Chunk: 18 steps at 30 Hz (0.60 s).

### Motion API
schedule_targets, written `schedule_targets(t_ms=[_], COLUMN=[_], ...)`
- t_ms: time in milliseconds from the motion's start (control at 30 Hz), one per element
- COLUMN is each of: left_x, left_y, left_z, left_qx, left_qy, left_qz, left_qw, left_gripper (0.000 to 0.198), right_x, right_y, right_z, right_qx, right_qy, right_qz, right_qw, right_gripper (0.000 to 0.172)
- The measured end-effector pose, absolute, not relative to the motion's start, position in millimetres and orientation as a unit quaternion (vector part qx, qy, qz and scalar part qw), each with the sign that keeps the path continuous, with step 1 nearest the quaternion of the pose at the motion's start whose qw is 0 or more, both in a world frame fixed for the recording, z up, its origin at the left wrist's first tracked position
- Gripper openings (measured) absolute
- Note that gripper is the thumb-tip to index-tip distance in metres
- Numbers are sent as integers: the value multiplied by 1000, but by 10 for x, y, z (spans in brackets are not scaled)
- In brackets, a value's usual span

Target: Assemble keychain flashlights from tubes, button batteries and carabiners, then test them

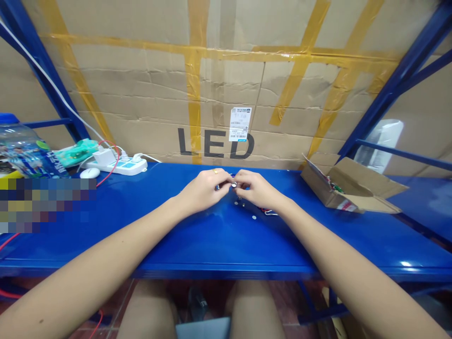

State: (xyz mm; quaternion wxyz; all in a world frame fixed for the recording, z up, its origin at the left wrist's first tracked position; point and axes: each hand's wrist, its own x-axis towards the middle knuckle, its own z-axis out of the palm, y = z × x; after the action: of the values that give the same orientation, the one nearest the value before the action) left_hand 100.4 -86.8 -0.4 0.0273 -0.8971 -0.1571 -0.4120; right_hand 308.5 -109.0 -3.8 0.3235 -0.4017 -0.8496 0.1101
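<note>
Over the blue table, my left hand (207,189) and my right hand (256,187) meet fingertip to fingertip. Both are closed in a pinch around a small round silvery piece (234,185). Too little of that piece shows to tell its kind. My left hand wears a gold-coloured ring (216,171). Just below the fingers lie small pale discs, one of them a whitish disc (254,217). Partly hidden by my right wrist is a silvery clip-like thing (271,213) with something red beside it.
On the blue table (212,245), an open cardboard box (332,188) with small parts stands at right. At left are a white power strip (123,165), a red cable (109,174) and a plastic bottle (31,150). A large taped carton (148,103) rises behind.
</note>
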Motion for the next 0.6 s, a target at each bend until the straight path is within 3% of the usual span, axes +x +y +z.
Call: schedule_targets(t_ms=[200, 400, 600], left_x=[1039, 1267, 1549], left_y=[-824, -691, -558], left_z=[-64, -131, -95], left_qx=[-910, -952, -961], left_qy=[-262, -232, -226], left_qz=[-322, -156, -98], left_qw=[17, 121, 122], left_gripper=[17, 26, 24], right_x=[3218, 3406, 3430], right_y=[-1044, -960, -962], right_z=[49, 71, 52], right_qx=[-445, -497, -493], right_qy=[-838, -817, -827], right_qz=[60, 34, 49], right_qw=[309, 289, 265], right_gripper=[23, 16, 17])
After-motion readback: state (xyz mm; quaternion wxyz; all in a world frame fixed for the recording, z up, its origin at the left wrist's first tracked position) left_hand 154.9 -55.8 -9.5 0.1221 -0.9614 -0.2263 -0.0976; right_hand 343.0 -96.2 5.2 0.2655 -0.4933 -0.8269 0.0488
